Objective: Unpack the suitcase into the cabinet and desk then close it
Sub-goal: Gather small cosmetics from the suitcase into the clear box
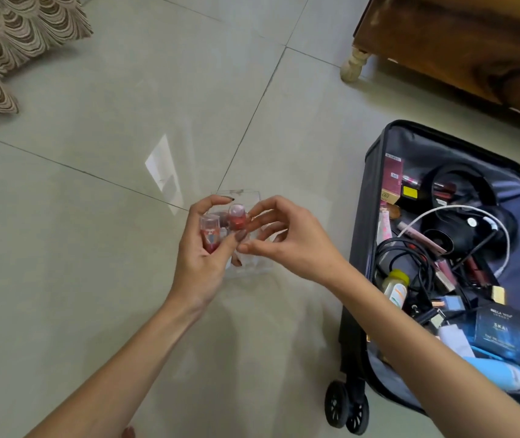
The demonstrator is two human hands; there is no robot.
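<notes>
The left hand [202, 251] curls its fingers around two small red bottles [209, 237] with clear caps. The right hand [287, 245], just beside it, pinches a clear plastic case [249, 267] between thumb and fingertip. To the right of both hands the suitcase [416, 143] lies open on the tiled floor [94, 121], holding cosmetics, black cables [410, 251] and headphones [480, 222], near a wooden cabinet [457, 42]
</notes>
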